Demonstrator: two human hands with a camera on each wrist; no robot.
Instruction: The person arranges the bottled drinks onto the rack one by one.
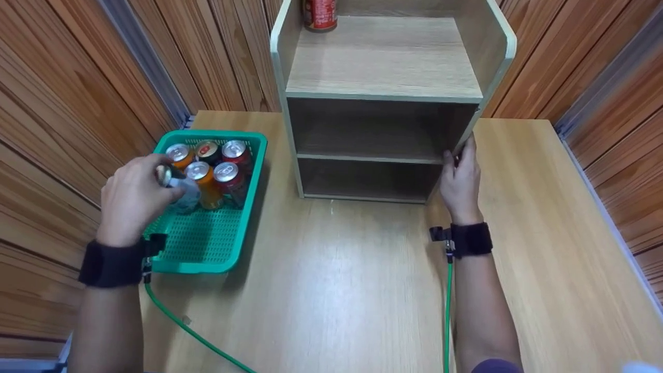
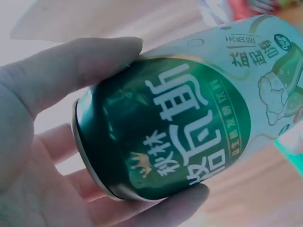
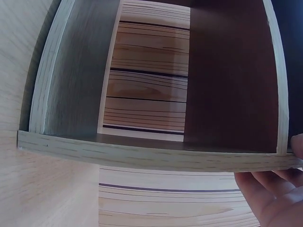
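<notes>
We noted a green-and-white can (image 2: pixel 189 118) lying tilted in the left hand (image 1: pixel 135 199), fingers (image 2: pixel 75 66) curled around it, over the green basket (image 1: pixel 207 243) with five other cans (image 1: pixel 215 168) on the table (image 1: pixel 336 285). The right hand (image 1: pixel 460 181) gripped the right front edge of the wooden shelf unit (image 1: pixel 386 93), fingers (image 3: pixel 265 189) wrapped around that edge; a red can (image 1: pixel 320 13) stood on its top shelf.

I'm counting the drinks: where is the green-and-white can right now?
The green-and-white can is in the left hand, held tilted over the green basket on the table's left, just in front of the five cans standing there.
</notes>
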